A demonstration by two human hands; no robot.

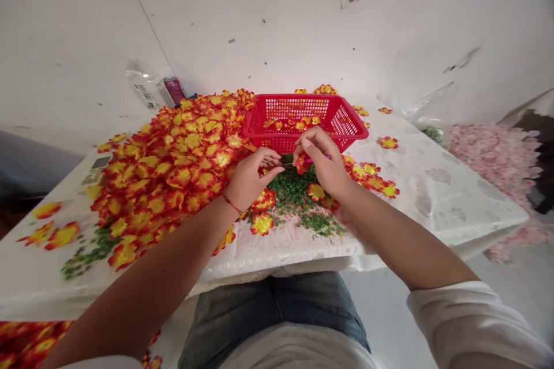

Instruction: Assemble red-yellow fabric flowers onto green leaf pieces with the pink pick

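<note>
My left hand [253, 179], a red string around its wrist, pinches one end of a thin wire-like stem [287, 164]. Facing it, my right hand [325, 164] is closed on a small red artificial flower [304, 165] at the stem's other end. A bit of magenta, too small to name, shows beside the right fingers. Both hands are just in front of a red plastic basket [303, 143] with some red-and-yellow flowers in it. Below them lies a heap of small green pieces [289, 187]. Left of my left hand rises a large pile of red-and-yellow fabric flowers [173, 167].
Loose flowers [372, 179] lie right of the basket. A calculator [97, 167] and a dark red box [174, 90] are at the left. Pale pink flowers [493, 155] stand beyond the right edge of the covered table [454, 202]. A wall closes off the back.
</note>
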